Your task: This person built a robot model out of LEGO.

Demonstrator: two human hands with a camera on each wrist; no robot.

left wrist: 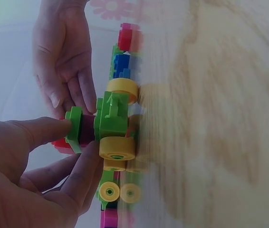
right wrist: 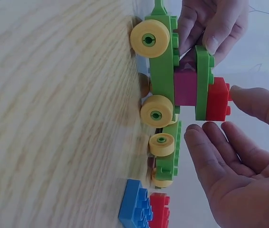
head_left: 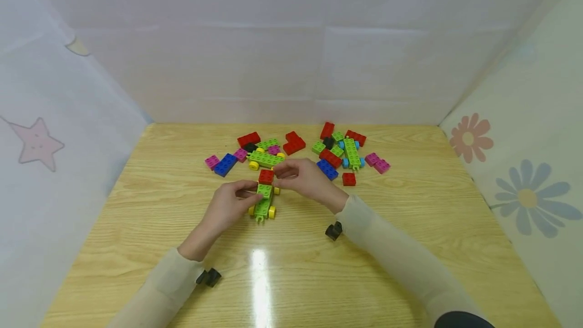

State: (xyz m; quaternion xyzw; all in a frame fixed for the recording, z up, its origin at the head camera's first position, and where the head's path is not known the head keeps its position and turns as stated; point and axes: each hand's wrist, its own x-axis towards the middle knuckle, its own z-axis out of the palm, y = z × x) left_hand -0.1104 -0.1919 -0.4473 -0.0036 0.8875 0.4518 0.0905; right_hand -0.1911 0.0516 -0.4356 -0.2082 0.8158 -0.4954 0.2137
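Note:
A toy car stands on the table: a light green wheeled base (right wrist: pixel 160 76) with yellow wheels, a purple block (right wrist: pixel 185 88) on it, a green plate (right wrist: pixel 201 90) above that and a red block (right wrist: pixel 217 100) on top at the far end. My left hand (head_left: pixel 231 202) holds the car from the left, its thumb on the near end of the green plate and its fingers along the side. From the right, my right hand (head_left: pixel 302 178) reaches to the red block. Its thumb tip is right at the studs, and its loosely bent fingers lie beside the block.
Just beyond the car lies another green wheeled base (head_left: pixel 266 158), among red, blue, pink and green blocks. To the right, a green base with blue wheels (head_left: pixel 351 153) lies with more loose blocks, including a small red block (head_left: pixel 348 179). Cloth-covered walls border the table.

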